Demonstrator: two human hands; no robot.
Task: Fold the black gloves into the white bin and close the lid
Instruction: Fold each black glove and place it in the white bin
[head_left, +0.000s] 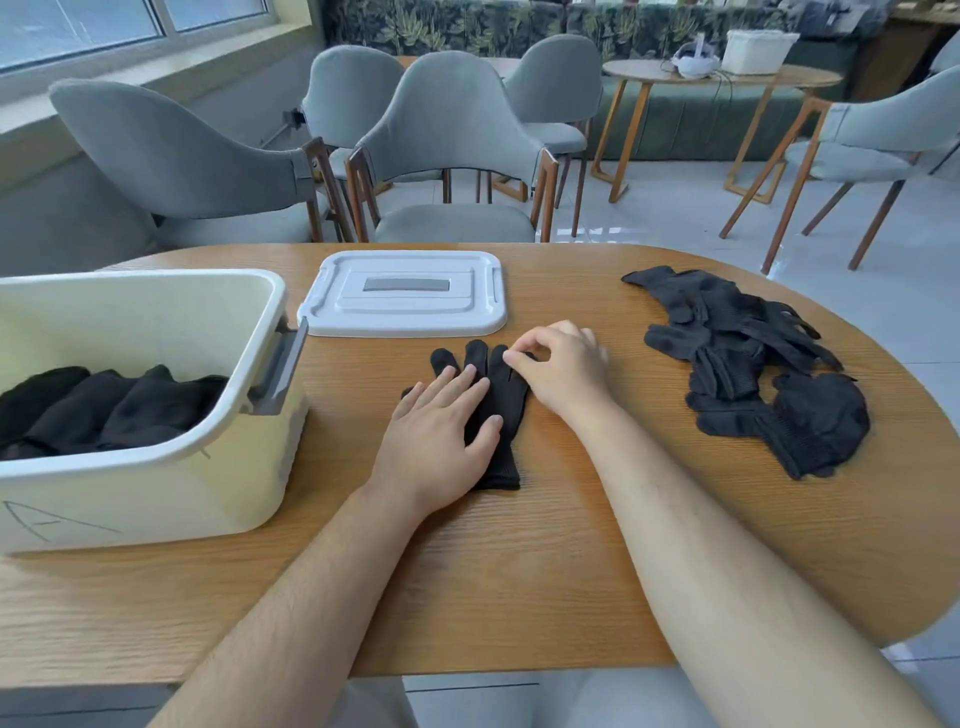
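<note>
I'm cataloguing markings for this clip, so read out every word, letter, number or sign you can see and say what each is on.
"A": hand-drawn in thin dark strokes on the front wall of the white plastic bin, low, towards its left end.
The grey rectangular strip on the flat white plastic lid: blank, no writing shows.
The flat black knitted glove: no text.
Nothing else is readable.

Oval table (545, 545), lower frame: matt wood, visible grain. White bin (156, 493), left: smooth plastic, slight sheen. Flat white lid (332, 317), centre: same plastic, grey inset. Black gloves (753, 364), right: matt knitted cloth. Grey chairs (452, 114), top: soft fabric, wood legs.
</note>
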